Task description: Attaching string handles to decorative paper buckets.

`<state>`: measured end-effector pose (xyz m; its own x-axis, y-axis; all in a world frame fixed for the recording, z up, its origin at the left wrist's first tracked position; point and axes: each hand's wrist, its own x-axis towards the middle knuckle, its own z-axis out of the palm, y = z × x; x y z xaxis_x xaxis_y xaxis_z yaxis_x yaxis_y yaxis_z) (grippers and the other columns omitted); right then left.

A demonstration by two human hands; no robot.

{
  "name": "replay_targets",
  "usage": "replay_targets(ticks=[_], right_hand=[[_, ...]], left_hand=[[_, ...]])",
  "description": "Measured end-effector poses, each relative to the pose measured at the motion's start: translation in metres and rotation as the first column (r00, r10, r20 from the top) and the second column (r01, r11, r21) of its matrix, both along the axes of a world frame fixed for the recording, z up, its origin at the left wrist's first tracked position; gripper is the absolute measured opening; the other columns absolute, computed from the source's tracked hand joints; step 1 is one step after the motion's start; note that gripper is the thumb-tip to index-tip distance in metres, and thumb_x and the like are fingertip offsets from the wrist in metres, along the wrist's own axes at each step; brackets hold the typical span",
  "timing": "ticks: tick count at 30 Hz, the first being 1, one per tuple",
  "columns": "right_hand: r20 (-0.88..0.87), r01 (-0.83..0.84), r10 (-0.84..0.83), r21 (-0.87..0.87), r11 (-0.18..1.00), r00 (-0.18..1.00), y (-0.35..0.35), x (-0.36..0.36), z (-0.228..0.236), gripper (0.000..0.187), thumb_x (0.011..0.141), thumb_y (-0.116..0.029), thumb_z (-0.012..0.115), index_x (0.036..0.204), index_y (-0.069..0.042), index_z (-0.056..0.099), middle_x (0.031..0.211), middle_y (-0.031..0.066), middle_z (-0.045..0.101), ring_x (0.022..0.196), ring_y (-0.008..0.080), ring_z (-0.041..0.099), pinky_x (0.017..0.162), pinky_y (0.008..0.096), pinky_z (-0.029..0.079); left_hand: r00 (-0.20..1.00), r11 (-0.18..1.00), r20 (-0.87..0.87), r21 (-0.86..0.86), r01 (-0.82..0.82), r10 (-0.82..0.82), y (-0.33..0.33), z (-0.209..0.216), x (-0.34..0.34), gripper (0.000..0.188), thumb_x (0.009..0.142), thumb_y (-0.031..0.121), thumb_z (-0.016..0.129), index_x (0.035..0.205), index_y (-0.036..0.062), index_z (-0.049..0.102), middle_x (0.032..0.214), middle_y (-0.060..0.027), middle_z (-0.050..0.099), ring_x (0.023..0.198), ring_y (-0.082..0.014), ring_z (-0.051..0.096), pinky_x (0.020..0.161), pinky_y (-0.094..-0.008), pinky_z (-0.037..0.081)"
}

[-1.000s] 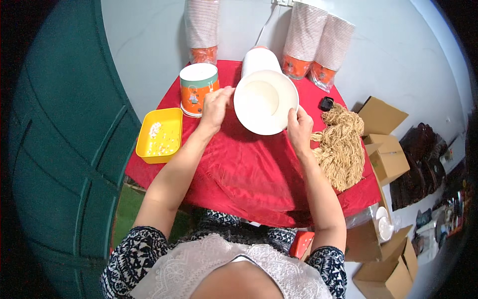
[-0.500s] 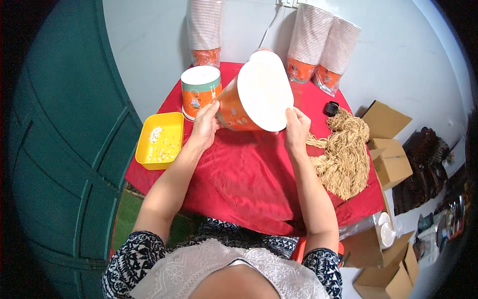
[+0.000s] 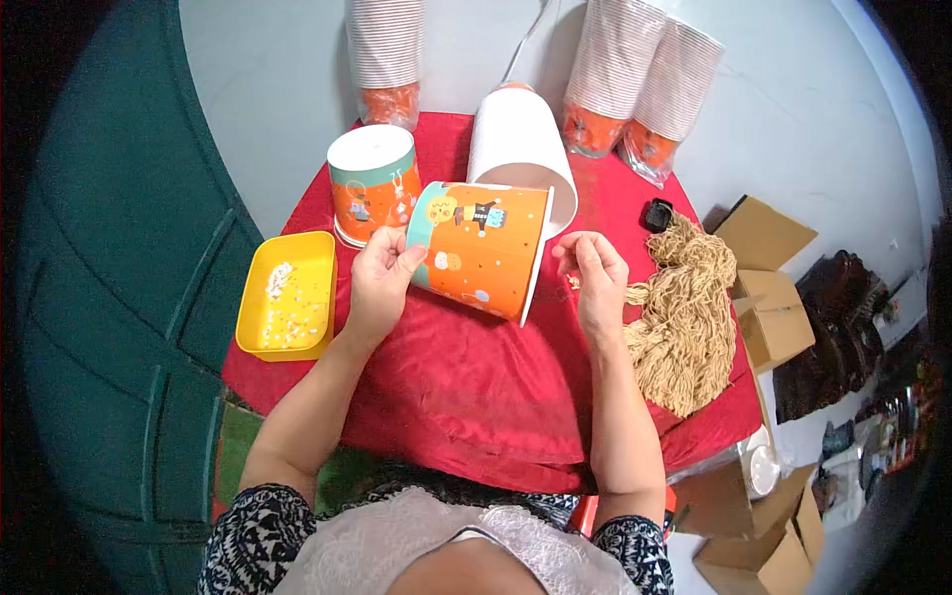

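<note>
My left hand (image 3: 382, 283) is closed on the teal-banded base end of an orange paper bucket (image 3: 481, 253) with cartoon figures. The bucket lies tilted sideways in the air, its white rim toward the right. My right hand (image 3: 597, 283) hovers just right of that rim, apart from it. Its fingers are curled and pinched together; whatever is in them, if anything, is hidden. Beige cord ends show beside it, leading from a large cord bundle (image 3: 684, 327). Behind the held bucket lies a white paper cylinder (image 3: 516, 124), its round opening toward me.
An upturned orange bucket (image 3: 375, 188) stands at the left on the red cloth (image 3: 466, 397). Nearer is a yellow tray (image 3: 325, 297) with small white bits. Wrapped bucket stacks (image 3: 389, 59) (image 3: 615, 69) rise along the wall. A small black object (image 3: 655, 215) and cardboard boxes (image 3: 778, 317) are at the right.
The bucket has turned from its opening facing me to its printed side showing, and has come lower. My right hand has let go of its rim. The view has shifted slightly.
</note>
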<state>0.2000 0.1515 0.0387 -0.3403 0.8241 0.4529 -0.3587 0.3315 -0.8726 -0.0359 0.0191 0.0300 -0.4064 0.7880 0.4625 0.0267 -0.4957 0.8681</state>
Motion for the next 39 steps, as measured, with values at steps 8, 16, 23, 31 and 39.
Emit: replay_targets(ticks=[8,16,23,31,39], right_hand=[[-0.244,-0.403,0.370,-0.103,0.909,0.896,-0.013,0.001,-0.003,0.027,0.097,-0.026,0.059,0.100,0.000,0.062,0.086,0.0018,0.063,0.077,0.0089,0.052,0.073,0.0264,0.043],[-0.233,-0.476,0.442,-0.112,0.872,0.866,-0.019,-0.002,-0.004,0.030,0.094,-0.030,0.061,0.100,-0.001,0.062,0.092,0.0022,0.064,0.084,0.0100,0.058,0.077,0.0263,0.045],[-0.242,-0.415,0.362,-0.226,0.881,0.900,-0.029,-0.011,-0.006,0.035,0.095,-0.030,0.058,0.107,0.003,0.064,0.092,0.0047,0.067,0.082,0.0120,0.061,0.078,0.0276,0.047],[0.167,-0.389,0.405,-0.117,0.914,0.899,-0.023,-0.007,-0.010,0.011,0.091,-0.010,0.062,0.094,-0.001,0.065,0.085,-0.0025,0.063,0.082,0.0058,0.056,0.076,0.0228,0.045],[0.181,-0.350,0.362,-0.092,0.932,0.915,-0.022,-0.012,-0.021,0.006,0.090,-0.007,0.068,0.091,-0.004,0.064,0.083,-0.0039,0.062,0.075,0.0053,0.054,0.070,0.0216,0.045]], left_hand=[[0.995,0.998,-0.103,0.069,0.008,-0.001,0.005,-0.007,0.011,0.012,0.094,0.001,0.058,0.090,0.0021,0.046,0.121,-0.0160,0.059,0.098,-0.0111,0.054,0.089,-0.0278,0.046],[0.988,0.996,-0.151,0.085,-0.017,0.030,0.007,-0.014,0.011,0.013,0.093,0.001,0.060,0.089,0.0018,0.048,0.124,-0.0199,0.059,0.108,-0.0156,0.056,0.095,-0.0312,0.044],[0.962,0.990,-0.237,0.074,-0.119,0.133,0.004,-0.013,0.011,0.012,0.092,0.000,0.059,0.087,0.0007,0.049,0.124,-0.0198,0.059,0.102,-0.0130,0.058,0.091,-0.0292,0.047],[0.980,0.980,0.027,-0.031,-0.194,0.195,0.002,-0.001,0.007,0.015,0.095,0.009,0.063,0.084,0.0001,0.057,0.094,-0.0062,0.068,0.080,-0.0054,0.059,0.075,-0.0208,0.049],[0.981,0.977,0.068,-0.129,-0.173,0.183,0.012,-0.005,-0.002,0.017,0.097,0.015,0.061,0.087,0.0010,0.058,0.087,-0.0016,0.063,0.078,-0.0044,0.056,0.070,-0.0197,0.046]])
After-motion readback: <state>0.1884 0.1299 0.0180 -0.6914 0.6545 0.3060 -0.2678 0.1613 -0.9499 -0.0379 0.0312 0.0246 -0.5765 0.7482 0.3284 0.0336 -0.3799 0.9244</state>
